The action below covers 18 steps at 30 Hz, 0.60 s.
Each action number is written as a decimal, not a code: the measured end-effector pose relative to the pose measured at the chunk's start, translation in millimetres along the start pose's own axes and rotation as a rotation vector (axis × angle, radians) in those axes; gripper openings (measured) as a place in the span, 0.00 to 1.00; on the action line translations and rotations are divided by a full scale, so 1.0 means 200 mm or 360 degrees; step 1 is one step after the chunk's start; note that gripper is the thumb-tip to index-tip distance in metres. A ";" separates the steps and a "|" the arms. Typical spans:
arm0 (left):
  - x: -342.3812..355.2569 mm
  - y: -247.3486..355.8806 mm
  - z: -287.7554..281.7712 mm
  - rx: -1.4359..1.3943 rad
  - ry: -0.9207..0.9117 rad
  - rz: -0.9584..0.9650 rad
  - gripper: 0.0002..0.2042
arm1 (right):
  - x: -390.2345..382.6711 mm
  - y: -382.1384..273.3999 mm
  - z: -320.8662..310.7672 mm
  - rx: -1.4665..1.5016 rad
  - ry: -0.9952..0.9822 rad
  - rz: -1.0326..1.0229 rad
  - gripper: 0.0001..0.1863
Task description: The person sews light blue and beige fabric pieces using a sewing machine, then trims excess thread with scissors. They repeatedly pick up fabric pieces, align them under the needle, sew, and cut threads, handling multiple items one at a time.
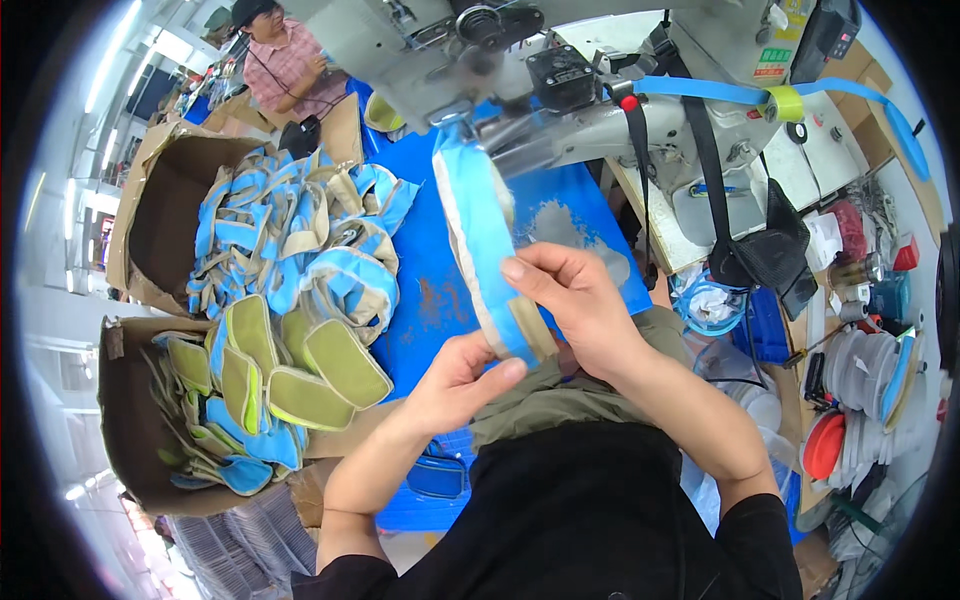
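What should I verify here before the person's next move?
1. Left hand on the lower part of the blue-and-white fabric strip: ok.
2. Right hand on the strip's right edge: ok.
3. Strip's upper end at the grey metal sewing machine: ok.
4. Stitching at that upper end: cannot tell, too blurred.
5. Heap of blue-and-beige fabric loops apart from both hands: ok, lying to their left.

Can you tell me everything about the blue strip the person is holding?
The blue strip is long and looks like soft cloth, with a whitish band along its left edge and a beige part showing near the bottom. It slopes down toward the person, and its lower end curls. The right hand pinches its right edge between thumb and fingers, while the left hand holds the lower end. Its top reaches the sewing machine; whether it's stitched there isn't clear.
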<state>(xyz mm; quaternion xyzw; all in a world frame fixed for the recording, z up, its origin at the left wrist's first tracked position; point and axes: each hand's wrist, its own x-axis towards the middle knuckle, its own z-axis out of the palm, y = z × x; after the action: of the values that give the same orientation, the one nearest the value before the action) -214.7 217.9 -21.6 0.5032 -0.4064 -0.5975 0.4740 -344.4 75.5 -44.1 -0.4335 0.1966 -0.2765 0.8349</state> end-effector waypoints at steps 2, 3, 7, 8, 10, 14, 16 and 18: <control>-0.05 -0.01 0.00 -0.0001 0.0053 0.0101 0.18 | -0.04 0.00 0.01 0.0042 -0.0025 0.0032 0.10; -0.07 -0.03 -0.04 -0.0071 0.0085 0.0033 0.18 | -0.06 0.00 0.01 0.0068 -0.0037 0.0045 0.10; 0.06 0.04 -0.21 0.1252 0.0634 0.0714 0.20 | -0.10 -0.03 0.01 0.0158 -0.0049 -0.0015 0.09; 0.16 0.09 -0.18 0.1846 0.1113 0.1023 0.21 | -0.10 -0.03 0.01 0.0163 -0.0034 -0.0021 0.09; 0.32 0.17 -0.21 0.2110 0.1215 0.1412 0.20 | -0.09 -0.03 0.04 0.0159 -0.0047 -0.0032 0.08; 0.51 0.27 -0.34 0.2360 0.0895 0.1708 0.15 | -0.06 -0.02 0.07 -0.0065 -0.0101 -0.0139 0.08; 0.54 0.27 -0.33 0.2199 0.0911 0.1774 0.11 | -0.04 -0.04 0.04 -0.0217 -0.0133 -0.0250 0.09; 0.51 0.23 -0.35 0.1907 0.0961 0.1711 0.11 | 0.02 -0.10 -0.02 -0.0474 0.0010 -0.0438 0.13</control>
<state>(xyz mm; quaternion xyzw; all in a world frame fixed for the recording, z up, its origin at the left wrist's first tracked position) -143.7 107.3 -10.3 0.5452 -0.6930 0.1831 0.4348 -348.7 61.3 -30.6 -0.5741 0.1769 -0.3570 0.7153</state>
